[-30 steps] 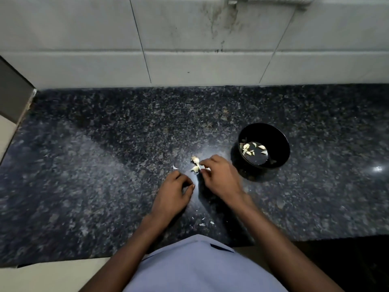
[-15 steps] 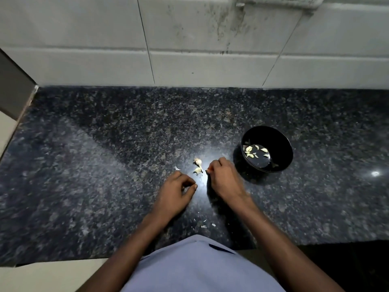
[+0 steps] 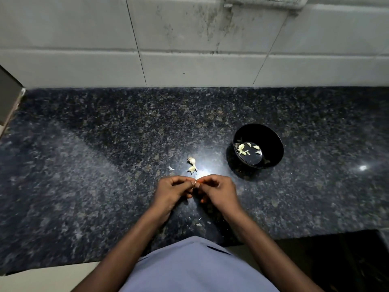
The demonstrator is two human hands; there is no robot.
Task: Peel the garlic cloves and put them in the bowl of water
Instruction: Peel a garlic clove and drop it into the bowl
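Your left hand (image 3: 171, 191) and right hand (image 3: 219, 191) meet just above the worktop (image 3: 84, 165), the fingers of both curled in and pinching one small garlic clove (image 3: 195, 182) between their tips; only a pale sliver of it shows, so how much skin is off cannot be told. To peel it well, hold the clove steady with one hand and let the other thumbnail catch the papery edge at the tip, pulling along the length instead of squeezing, since a wet or bare clove will likely squirt out of a hard pinch. Work low over the surface so a dropped clove lands close.

Two more pieces of garlic (image 3: 192, 164) lie just beyond your knuckles, with a scrap of skin (image 3: 171, 167) beside them and more flakes (image 3: 199, 222) near your body. The black bowl (image 3: 271, 135) sits to the right and slightly farther off, well apart from your hands, with several peeled cloves (image 3: 245, 149) floating in its water. The path to it is open, the wall tiles (image 3: 189, 60) stand far behind, and the near edge of the slab runs close under your forearms, so keep flakes from sliding off there
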